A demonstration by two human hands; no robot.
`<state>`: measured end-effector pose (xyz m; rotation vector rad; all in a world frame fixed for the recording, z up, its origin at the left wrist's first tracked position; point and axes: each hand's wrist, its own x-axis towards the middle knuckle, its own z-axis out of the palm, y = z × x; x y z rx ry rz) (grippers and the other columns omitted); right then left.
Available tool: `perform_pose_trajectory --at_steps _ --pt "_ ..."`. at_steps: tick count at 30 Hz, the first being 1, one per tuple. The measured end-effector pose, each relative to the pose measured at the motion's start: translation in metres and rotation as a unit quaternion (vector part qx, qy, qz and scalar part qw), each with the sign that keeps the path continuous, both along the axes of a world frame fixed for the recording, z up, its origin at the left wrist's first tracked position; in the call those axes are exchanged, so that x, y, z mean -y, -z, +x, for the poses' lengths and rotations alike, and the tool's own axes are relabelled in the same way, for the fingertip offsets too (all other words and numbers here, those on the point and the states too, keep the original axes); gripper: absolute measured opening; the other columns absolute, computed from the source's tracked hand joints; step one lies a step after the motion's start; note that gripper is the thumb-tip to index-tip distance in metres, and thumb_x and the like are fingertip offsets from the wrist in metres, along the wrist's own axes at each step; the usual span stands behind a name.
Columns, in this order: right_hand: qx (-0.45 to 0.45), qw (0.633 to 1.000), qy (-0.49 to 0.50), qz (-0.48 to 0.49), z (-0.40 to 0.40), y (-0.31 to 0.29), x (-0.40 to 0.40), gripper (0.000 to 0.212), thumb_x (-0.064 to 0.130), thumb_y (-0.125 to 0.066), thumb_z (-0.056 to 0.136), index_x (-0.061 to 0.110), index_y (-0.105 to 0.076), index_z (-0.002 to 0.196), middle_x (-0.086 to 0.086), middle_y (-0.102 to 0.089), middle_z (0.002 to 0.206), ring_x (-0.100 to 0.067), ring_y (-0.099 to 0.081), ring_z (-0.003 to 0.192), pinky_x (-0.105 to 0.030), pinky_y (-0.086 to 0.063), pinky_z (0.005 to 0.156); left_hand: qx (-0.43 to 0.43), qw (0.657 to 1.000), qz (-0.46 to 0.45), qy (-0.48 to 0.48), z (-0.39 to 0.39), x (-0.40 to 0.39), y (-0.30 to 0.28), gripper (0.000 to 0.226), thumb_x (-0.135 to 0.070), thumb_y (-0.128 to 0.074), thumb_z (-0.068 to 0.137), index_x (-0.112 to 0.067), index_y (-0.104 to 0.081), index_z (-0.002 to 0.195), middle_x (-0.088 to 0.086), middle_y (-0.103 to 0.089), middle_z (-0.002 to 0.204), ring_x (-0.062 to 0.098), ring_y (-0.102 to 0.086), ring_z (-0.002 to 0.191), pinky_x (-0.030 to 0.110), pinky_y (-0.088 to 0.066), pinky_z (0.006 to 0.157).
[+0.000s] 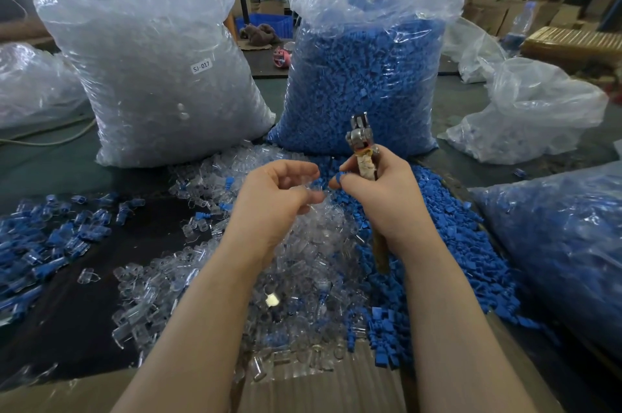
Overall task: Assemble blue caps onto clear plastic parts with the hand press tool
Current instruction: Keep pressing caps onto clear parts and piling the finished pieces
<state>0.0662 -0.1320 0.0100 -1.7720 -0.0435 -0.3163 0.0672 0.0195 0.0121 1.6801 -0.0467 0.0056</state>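
Holding the press tool (361, 150) and a blue cap (340, 176), the right hand (380, 190) faces the left hand (276, 197), which pinches a clear part (311, 192); the big clear bag (151, 52) has a sticker (202, 67) that says "SJ-017".

The big bag on the left (158, 55) is clear film packed with colourless, glassy parts, so it reads pale grey-white; a small white label (201, 67) on it carries dark print. The bag beside it (367, 76) is the same clear film, filled with solid mid-blue caps. Loose clear parts (303, 261) lie in a see-through, faintly grey heap, and the loose blue caps (447, 244) match the bagged blue. Assembled pieces (50, 244) at the left are two-tone — blue against clear. The hand press tool (361, 143) has a dull silver metal head, and its handle is wrapped in off-white tape — stained brown. The cardboard (303, 389) is tan with fine ribbing.
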Motion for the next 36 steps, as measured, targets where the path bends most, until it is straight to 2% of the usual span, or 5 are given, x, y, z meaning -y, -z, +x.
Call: perform_pose_trajectory --at_steps 3,8,23,31,36 --pt "-0.013 1.000 -0.004 -0.004 0.0017 0.0015 0.0004 0.013 0.007 -0.068 0.081 0.020 -0.068 0.083 -0.013 -0.072 0.085 -0.028 -0.068 0.086 -0.033 -0.056 0.076 0.000 1.000 0.006 -0.012 0.0005 -0.0002 0.0004 0.030 0.001 -0.075 0.077 -0.025 -0.073 0.093 -0.006 -0.075 0.093 0.015 -0.071 0.090 0.019 -0.056 0.070" --pt "-0.009 1.000 -0.007 0.000 0.0005 0.0007 -0.0009 0.011 0.010 -0.072 0.085 0.020 -0.072 0.081 0.003 -0.070 0.073 0.002 -0.059 0.063 -0.008 -0.046 0.057 -0.014 0.999 -0.022 -0.029 0.0004 -0.0008 0.0029 0.030 0.000 -0.075 0.078 -0.025 -0.076 0.095 -0.012 -0.074 0.074 0.003 -0.071 0.073 0.023 -0.058 0.077" --pt "-0.010 0.998 0.050 -0.023 0.0034 0.0036 -0.0063 0.013 0.024 -0.081 0.078 0.023 -0.069 0.073 0.011 -0.071 0.072 -0.003 -0.065 0.069 -0.012 -0.051 0.060 0.005 0.993 -0.066 -0.101 0.0036 -0.0015 0.0075 0.022 -0.002 -0.079 0.075 -0.011 -0.067 0.090 0.004 -0.075 0.071 0.017 -0.074 0.072 0.025 -0.058 0.065" --pt "-0.004 1.000 -0.023 -0.013 0.0003 0.0020 -0.0040 0.015 0.009 -0.074 0.085 0.023 -0.071 0.082 0.015 -0.071 0.072 0.006 -0.064 0.070 -0.005 -0.046 0.062 0.020 0.992 -0.052 -0.110 0.0005 0.0008 0.0062 0.014 -0.003 -0.079 0.076 -0.012 -0.069 0.080 0.004 -0.074 0.067 0.017 -0.074 0.070 0.024 -0.058 0.062" --pt "0.000 0.999 -0.016 -0.033 0.0005 0.0026 -0.0071 0.009 0.016 -0.078 0.083 0.022 -0.070 0.081 0.005 -0.073 0.076 -0.004 -0.066 0.073 -0.018 -0.052 0.066 0.010 0.991 -0.065 -0.117 0.0009 0.0014 0.0040 0.012 -0.001 -0.077 0.077 -0.011 -0.070 0.079 0.004 -0.073 0.064 0.016 -0.073 0.068 0.024 -0.059 0.063"
